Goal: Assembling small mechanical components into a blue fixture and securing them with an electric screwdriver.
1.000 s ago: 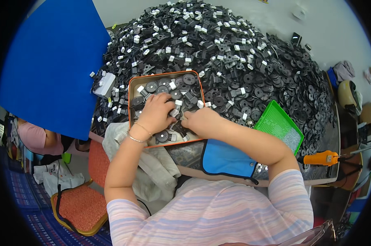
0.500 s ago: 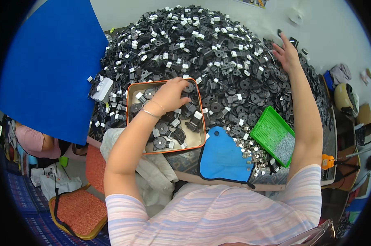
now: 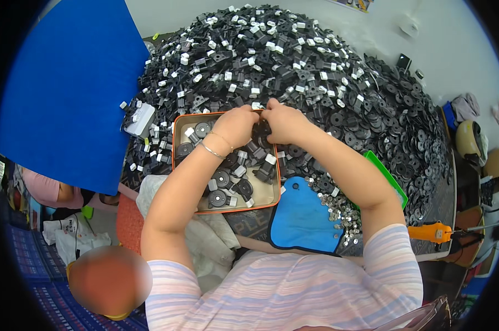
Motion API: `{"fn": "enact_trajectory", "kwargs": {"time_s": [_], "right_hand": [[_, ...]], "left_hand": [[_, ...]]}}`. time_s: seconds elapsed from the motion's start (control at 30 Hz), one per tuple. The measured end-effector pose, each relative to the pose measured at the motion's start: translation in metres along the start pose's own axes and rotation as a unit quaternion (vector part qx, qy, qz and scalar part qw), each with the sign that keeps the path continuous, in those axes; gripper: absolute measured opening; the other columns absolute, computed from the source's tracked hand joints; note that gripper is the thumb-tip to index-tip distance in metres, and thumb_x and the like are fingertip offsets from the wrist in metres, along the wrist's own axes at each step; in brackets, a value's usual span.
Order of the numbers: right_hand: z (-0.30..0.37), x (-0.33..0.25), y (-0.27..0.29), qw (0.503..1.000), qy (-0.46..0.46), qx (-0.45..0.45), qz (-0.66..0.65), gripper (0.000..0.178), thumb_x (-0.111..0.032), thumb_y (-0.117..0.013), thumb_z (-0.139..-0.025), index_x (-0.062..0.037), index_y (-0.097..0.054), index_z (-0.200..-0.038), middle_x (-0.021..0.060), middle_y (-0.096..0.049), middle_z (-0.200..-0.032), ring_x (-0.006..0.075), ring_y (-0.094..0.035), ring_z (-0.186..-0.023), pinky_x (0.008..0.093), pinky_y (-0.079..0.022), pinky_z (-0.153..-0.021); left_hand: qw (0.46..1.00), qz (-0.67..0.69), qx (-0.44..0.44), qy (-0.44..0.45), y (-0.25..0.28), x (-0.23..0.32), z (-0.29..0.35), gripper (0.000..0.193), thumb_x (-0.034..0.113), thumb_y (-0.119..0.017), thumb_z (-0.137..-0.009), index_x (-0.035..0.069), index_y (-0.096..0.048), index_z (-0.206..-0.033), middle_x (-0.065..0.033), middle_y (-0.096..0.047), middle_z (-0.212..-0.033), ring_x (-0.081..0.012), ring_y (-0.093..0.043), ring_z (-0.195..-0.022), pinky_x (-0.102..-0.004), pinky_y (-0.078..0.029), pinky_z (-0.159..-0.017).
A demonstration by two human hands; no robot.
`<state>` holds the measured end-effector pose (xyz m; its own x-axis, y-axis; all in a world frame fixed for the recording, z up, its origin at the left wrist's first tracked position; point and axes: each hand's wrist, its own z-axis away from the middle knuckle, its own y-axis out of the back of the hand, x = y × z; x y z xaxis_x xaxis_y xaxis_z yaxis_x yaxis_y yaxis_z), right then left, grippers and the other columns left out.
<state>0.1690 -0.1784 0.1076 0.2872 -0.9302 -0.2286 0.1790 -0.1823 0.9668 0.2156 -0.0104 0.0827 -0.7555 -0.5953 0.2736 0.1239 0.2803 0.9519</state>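
Both my hands meet over the far right corner of a shallow orange-rimmed tin tray (image 3: 277,190). My left hand (image 3: 237,128) is closed, its fingertips pinched at a dark part. Facing it, my right hand (image 3: 285,124) has its fingers curled in against the same spot. Between them shows a black plastic part (image 3: 262,132), largely covered by the fingers, so its exact shape is hidden. In the tray lie several black pieces with round discs (image 3: 218,198) and white-tipped plugs (image 3: 265,167).
A large heap of black-and-white plastic parts (image 3: 249,60) rises behind the tray, with loose black discs (image 3: 393,132) at its right. Nearer are a blue pad (image 3: 302,218), small silvery metal pieces (image 3: 346,220), a green basket (image 3: 390,179) and an orange-handled tool (image 3: 431,233).
My right hand has come from the heap's far right edge to the tray, beside my left. My left hand has shifted slightly and closed. The right forearm now covers most of the green basket.
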Motion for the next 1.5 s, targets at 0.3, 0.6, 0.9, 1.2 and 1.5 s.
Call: {"fn": "enact_trajectory", "kwargs": {"time_s": [0.3,0.6,0.9,1.2,1.5], "right_hand": [[-0.014,-0.002,0.002,0.995,0.01,-0.052,0.086,0.026,-0.017,-0.074,-0.07,-0.0011,-0.07,-0.091,0.016,-0.057,-0.113,0.0327,-0.063,-0.098,0.0403,-0.054,-0.077],[-0.019,-0.008,-0.014,0.949,0.245,0.111,0.166,0.026,-0.013,-0.059,-0.075,-0.0104,-0.059,-0.101,0.0049,-0.056,-0.102,0.022,-0.055,-0.097,0.0328,-0.048,-0.076],[-0.024,-0.011,-0.027,0.948,0.249,0.054,0.189,0.027,-0.013,-0.054,-0.082,-0.0129,-0.056,-0.109,0.0103,-0.056,-0.1,0.0279,-0.061,-0.094,0.0354,-0.055,-0.07],[-0.018,0.004,-0.036,0.941,0.28,0.105,0.158,0.012,-0.015,-0.053,-0.081,-0.0097,-0.057,-0.091,0.0083,-0.058,-0.083,0.0259,-0.064,-0.079,0.0374,-0.054,-0.065],[0.037,0.044,0.036,0.967,0.156,0.1,-0.176,0.018,-0.008,-0.07,-0.07,-0.006,-0.067,-0.087,0.0072,-0.065,-0.074,0.0177,-0.064,-0.066,0.0298,-0.051,-0.062]], "left_hand": [[0.9,0.35,0.124,0.229,0.021,-0.047,0.018,0.011,-0.005,-0.058,-0.074,0.002,-0.064,-0.08,-0.0047,-0.061,-0.076,-0.0125,-0.06,-0.071,-0.029,-0.049,-0.062],[0.963,0.234,0.062,0.119,0.009,-0.039,0.02,0.023,-0.008,-0.06,-0.071,0.0,-0.059,-0.093,-0.0069,-0.059,-0.093,-0.0154,-0.06,-0.083,-0.0269,-0.05,-0.075],[0.978,0.159,0.027,0.13,0.007,-0.021,0.047,0.05,0.019,-0.077,-0.062,0.003,-0.057,-0.105,-0.0143,-0.051,-0.107,-0.0327,-0.056,-0.099,-0.0378,-0.047,-0.086],[0.984,0.151,0.084,0.037,-0.005,-0.023,0.045,0.015,0.006,-0.075,-0.068,0.003,-0.064,-0.078,-0.0094,-0.059,-0.087,-0.0278,-0.06,-0.082,-0.0342,-0.049,-0.074],[0.949,0.292,0.104,0.062,0.026,0.01,0.017,0.02,0.015,-0.075,-0.076,0.001,-0.067,-0.088,-0.0064,-0.061,-0.087,-0.0154,-0.06,-0.07,-0.0277,-0.049,-0.064]]}}
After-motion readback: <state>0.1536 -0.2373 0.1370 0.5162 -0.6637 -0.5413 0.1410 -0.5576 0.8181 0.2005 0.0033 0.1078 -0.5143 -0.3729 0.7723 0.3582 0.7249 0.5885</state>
